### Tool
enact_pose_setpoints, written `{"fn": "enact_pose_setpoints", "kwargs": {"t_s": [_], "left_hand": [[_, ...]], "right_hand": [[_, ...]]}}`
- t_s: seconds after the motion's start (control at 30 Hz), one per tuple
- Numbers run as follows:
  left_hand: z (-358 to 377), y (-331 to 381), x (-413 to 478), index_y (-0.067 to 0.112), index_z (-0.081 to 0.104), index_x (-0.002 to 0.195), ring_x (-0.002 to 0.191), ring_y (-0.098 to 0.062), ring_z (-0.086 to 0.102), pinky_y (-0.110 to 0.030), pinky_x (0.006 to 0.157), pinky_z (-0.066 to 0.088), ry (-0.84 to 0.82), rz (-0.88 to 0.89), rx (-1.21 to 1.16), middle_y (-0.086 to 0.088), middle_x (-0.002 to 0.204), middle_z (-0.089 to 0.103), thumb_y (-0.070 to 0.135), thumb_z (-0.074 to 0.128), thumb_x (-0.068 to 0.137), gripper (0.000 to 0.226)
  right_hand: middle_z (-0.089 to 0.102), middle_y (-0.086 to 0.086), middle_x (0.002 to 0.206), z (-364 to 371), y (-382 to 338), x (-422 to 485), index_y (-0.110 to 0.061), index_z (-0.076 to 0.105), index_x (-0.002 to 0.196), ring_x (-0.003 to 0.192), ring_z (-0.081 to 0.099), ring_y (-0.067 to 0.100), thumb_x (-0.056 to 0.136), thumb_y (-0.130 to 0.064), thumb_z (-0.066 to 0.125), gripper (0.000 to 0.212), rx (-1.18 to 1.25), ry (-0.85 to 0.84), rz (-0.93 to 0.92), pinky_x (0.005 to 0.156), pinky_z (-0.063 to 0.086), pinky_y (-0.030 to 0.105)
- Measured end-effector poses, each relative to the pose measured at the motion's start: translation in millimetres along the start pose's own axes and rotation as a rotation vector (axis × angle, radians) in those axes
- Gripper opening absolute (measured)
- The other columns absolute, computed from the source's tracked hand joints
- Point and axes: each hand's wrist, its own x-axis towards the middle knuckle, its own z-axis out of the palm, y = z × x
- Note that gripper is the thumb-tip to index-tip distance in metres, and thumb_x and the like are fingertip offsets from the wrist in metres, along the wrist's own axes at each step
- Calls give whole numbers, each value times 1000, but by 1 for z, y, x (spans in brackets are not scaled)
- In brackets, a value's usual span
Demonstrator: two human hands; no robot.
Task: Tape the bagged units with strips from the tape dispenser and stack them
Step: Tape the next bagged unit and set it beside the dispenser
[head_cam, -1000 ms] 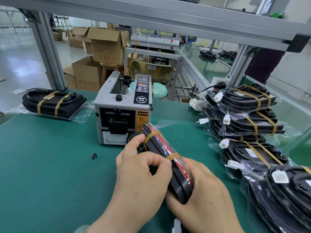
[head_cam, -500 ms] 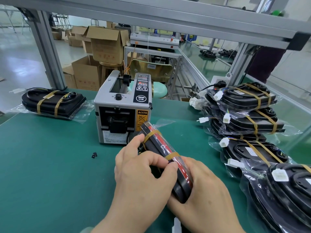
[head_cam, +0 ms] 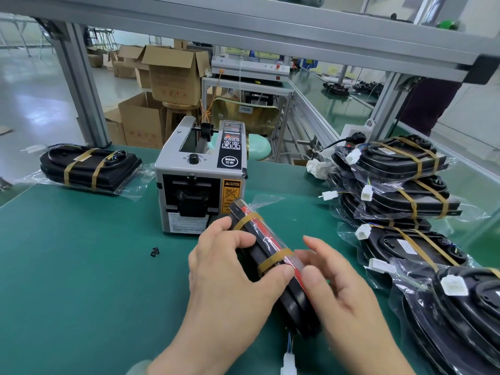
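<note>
green worktop (head_cam: 81,280): tape dispenser (head_cam: 200,182) sits mid, toward far edge. lone taped bagged unit (head_cam: 89,169) in far-left corner. pile of taped bagged units (head_cam: 405,196) all down right edge. tiny black bit (head_cam: 155,251) loose, left of centre
</note>
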Motion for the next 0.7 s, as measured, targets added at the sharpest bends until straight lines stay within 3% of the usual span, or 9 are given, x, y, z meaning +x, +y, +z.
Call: {"fn": "enact_pose_setpoints", "kwargs": {"t_s": [0.07, 0.17, 0.3, 0.37, 0.43, 0.5, 0.7], "left_hand": [[2, 1, 2, 42, 46, 88, 128, -1, 26, -27, 107, 24, -3, 5, -3, 28, 137, 26, 58, 68, 50, 47], [5, 2, 7, 39, 51, 86, 126, -1, 28, -23, 102, 23, -6, 9, -26, 28, 133, 26, 60, 67, 54, 42], [8, 2, 12, 36, 54, 85, 124, -2, 30, -21, 97, 21, -13, 17, -17, 30, 127, 25, 57, 65, 53, 39], [9, 2, 13, 36, 54, 85, 126, -2, 31, -22, 97, 22, -17, 17, -26, 30, 126, 24, 55, 69, 56, 38], [11, 3, 13, 37, 53, 86, 125, -2, 30, -21, 97, 23, -17, 12, -32, 31, 126, 23, 56, 69, 56, 39], [14, 4, 13, 38, 52, 88, 125, -2, 29, -21, 97, 23, -9, 14, -29, 30, 127, 21, 55, 71, 59, 39], [18, 6, 13, 40, 46, 91, 119, 3, 25, -15, 93, 17, -9, 32, -45, 33, 127, 18, 47, 73, 66, 37]], "right_hand": [[59, -28, 116, 1, -2, 1, -53, 51, 118, 108, 56, -4, 52, -62, 65, 68, -69, -54, -16, 87, 45, 19], [53, -29, 124, -1, 1, 2, -48, 45, 127, 118, 49, -5, 45, -59, 73, 87, -196, -138, -35, 94, 41, 19], [58, -11, 121, -2, 2, 4, -40, 58, 115, 106, 57, 3, 67, -49, 63, 50, 54, -2, -30, 85, 43, 14], [64, -4, 105, -2, 3, 8, -39, 66, 100, 91, 61, 8, 75, -40, 60, 25, 100, 110, -22, 79, 47, 21], [67, -4, 83, -2, 3, 12, -34, 71, 84, 75, 60, 13, 72, -35, 64, 14, 140, 168, 10, 71, 48, 26], [63, -8, 65, -2, 0, 17, -29, 68, 77, 59, 53, 6, 72, -30, 70, 5, 214, 177, 48, 60, 43, 18], [56, -7, 56, -10, -4, 29, -17, 61, 71, 52, 46, 5, 83, -34, 67, 21, 177, 76, 138, 50, 41, 19]]}}
